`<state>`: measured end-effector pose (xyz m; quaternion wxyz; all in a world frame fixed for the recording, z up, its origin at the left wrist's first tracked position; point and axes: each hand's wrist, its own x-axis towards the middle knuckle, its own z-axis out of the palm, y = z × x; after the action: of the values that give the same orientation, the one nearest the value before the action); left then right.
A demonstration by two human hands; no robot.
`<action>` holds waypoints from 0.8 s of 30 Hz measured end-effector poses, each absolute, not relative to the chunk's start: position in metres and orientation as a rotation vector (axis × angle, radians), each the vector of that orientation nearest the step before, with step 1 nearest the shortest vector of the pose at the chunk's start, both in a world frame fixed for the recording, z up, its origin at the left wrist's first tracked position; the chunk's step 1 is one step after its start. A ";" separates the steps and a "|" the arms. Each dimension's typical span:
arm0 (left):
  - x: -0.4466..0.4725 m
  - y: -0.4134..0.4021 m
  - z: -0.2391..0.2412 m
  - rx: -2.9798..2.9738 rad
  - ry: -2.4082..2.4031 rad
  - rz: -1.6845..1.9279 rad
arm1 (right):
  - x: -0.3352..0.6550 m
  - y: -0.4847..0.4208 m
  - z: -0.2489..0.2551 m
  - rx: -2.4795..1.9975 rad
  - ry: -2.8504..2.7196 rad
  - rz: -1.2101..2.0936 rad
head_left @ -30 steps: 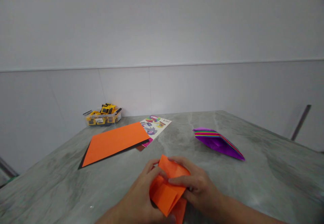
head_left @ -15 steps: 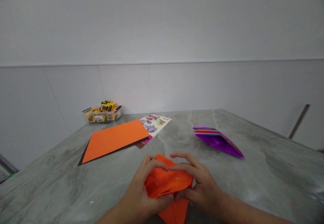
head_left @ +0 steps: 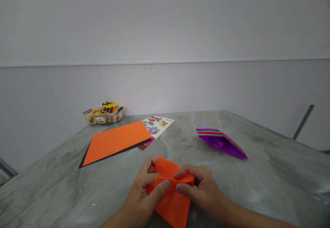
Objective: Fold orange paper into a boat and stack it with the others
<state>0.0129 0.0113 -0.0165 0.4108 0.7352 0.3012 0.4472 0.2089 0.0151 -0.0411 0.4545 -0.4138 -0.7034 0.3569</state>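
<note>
A folded piece of orange paper (head_left: 172, 200) lies low over the grey table near its front edge. My left hand (head_left: 143, 195) pinches its left side, thumb on top and fingers curled behind the upper corner. My right hand (head_left: 201, 190) grips the right side, with its thumb and forefinger pressed on a fold across the middle. Both hands are closed on the paper, and their thumbs nearly meet at the crease.
A stack of flat sheets with an orange sheet (head_left: 116, 142) on top lies at the left, a printed instruction sheet (head_left: 157, 125) beside it. A clear box with a yellow toy truck (head_left: 103, 114) stands by the wall. Folded purple striped paper (head_left: 221, 142) lies at the right.
The orange paper has been flattened from a puffed, opened shape into a flatter fold. Both thumbs have come down onto the crease, and the hands sit slightly lower.
</note>
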 end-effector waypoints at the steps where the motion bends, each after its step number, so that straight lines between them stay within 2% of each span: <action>1: 0.012 0.010 -0.017 1.868 0.766 1.115 | 0.209 0.015 -0.041 -1.007 -1.750 0.862; 8: 0.016 0.006 -0.021 2.005 0.883 1.078 | 0.206 0.017 -0.040 -0.811 -1.863 0.760; 13: 0.015 0.006 -0.015 2.040 0.914 1.112 | 0.207 0.017 -0.039 -0.757 -1.866 0.802; 20: 0.012 0.006 -0.017 2.002 1.055 1.169 | 0.206 0.017 -0.039 -0.791 -1.630 1.204; 24: 0.010 0.007 -0.020 1.997 1.152 1.125 | 0.204 0.017 -0.036 -0.741 -1.653 1.220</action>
<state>0.0102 0.0070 -0.0203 0.2842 0.7463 0.4305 0.4206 0.2035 0.0170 -0.0360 0.4608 -0.3012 -0.6717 0.4958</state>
